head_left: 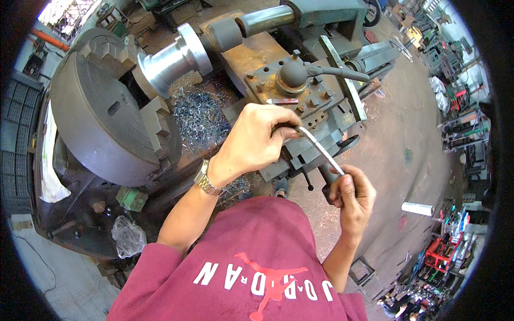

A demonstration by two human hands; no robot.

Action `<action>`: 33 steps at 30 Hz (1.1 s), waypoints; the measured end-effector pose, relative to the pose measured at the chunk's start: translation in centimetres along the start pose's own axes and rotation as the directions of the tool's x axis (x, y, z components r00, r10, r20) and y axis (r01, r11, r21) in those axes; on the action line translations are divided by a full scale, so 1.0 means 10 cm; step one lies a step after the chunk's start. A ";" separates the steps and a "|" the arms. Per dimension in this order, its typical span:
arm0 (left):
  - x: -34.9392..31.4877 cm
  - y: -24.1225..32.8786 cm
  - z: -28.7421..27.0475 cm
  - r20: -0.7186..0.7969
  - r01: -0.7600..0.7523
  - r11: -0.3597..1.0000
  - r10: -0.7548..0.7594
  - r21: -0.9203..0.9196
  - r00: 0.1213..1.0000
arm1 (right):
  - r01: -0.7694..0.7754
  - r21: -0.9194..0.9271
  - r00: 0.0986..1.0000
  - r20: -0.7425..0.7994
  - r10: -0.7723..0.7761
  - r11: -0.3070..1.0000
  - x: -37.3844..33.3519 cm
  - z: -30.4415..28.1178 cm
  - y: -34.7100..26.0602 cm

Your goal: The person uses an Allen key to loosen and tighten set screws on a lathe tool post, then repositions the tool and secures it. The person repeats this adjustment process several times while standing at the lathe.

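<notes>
A slim, straight silver metal bar [321,150] slants between my two hands, above the front of a lathe's tool post [302,93]. My left hand [254,139] is closed, its thumb and fingers pinching the bar's upper end. At the lower end my right hand [353,198] grips the bar between thumb and curled fingers. The fingers hide both tips, so I cannot make out the bar's exact kind. Just beyond my left hand, a small red-marked cutting tool [282,101] lies at the tool post. A shiny stepped metal workpiece [174,61] sits in the big lathe chuck [107,115].
The tailstock [326,18] reaches toward the workpiece from behind. Dark curly metal chips [201,117] lie heaped below it. A long clamp handle [337,72] juts right from the tool post. A crumpled plastic bag [128,237] and green box [131,198] rest at the lower left.
</notes>
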State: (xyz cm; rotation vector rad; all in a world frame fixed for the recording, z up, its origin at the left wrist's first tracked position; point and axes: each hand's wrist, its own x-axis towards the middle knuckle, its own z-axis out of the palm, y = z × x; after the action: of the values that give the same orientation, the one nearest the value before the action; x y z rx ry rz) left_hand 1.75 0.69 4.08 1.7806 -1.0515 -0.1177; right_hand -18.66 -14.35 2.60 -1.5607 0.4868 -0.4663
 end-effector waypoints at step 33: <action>-0.87 0.01 -0.45 0.119 0.223 0.884 -0.295 0.410 0.948 | 0.204 -0.712 0.979 0.131 -0.158 0.671 1.73 -0.58 0.71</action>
State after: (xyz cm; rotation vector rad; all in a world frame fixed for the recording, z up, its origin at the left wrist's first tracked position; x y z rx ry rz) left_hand -1.29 9.91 3.06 2.3123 -1.0043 -0.2506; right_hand -7.89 -29.27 -4.25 -2.4126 0.4997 -0.3920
